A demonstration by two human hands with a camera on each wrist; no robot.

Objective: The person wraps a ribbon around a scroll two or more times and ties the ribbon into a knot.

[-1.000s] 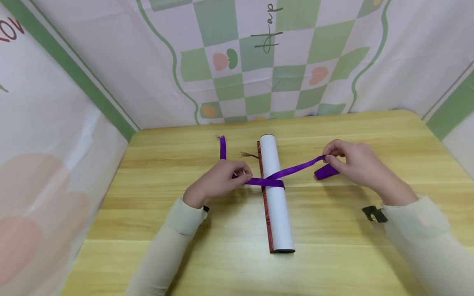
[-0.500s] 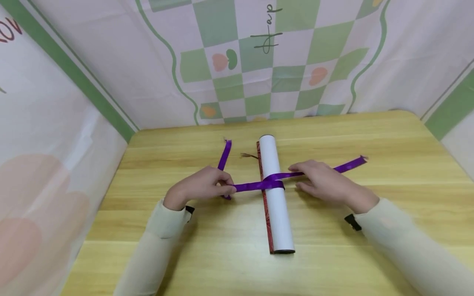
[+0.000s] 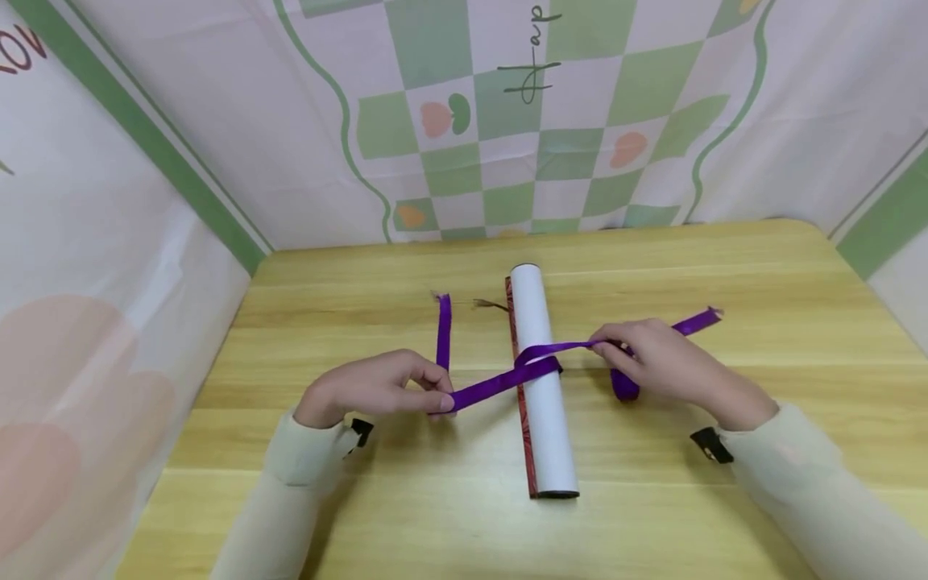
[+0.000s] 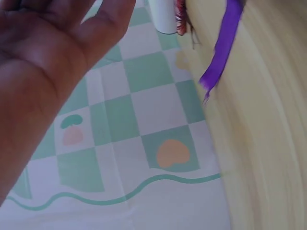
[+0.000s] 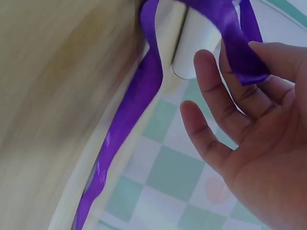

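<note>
A white scroll [image 3: 545, 419] with a dark red patterned edge strip lies lengthwise on the table in the head view. Round its middle runs a purple ribbon [image 3: 487, 390], its two lengths crossing at the scroll's left side. My left hand [image 3: 384, 388] pinches one length left of the scroll, and that length's frayed tail trails away behind the fingers. To the right, my right hand [image 3: 656, 361] pinches the other length between thumb and fingers. In the right wrist view the ribbon [image 5: 132, 98] hangs in a loop beside that hand. The left wrist view hides the left fingertips.
The wooden table [image 3: 348, 515] extends around the scroll. A thin brown cord [image 3: 490, 304] sticks out from the scroll's left edge. Behind the table hangs a curtain [image 3: 507, 153] with green checks; another printed cloth [image 3: 109, 322] hangs at the left.
My left hand has drawn its ribbon length left and towards me. My right hand came in close to the scroll, then moved back slightly right, pinching the ribbon. The scroll stays in place.
</note>
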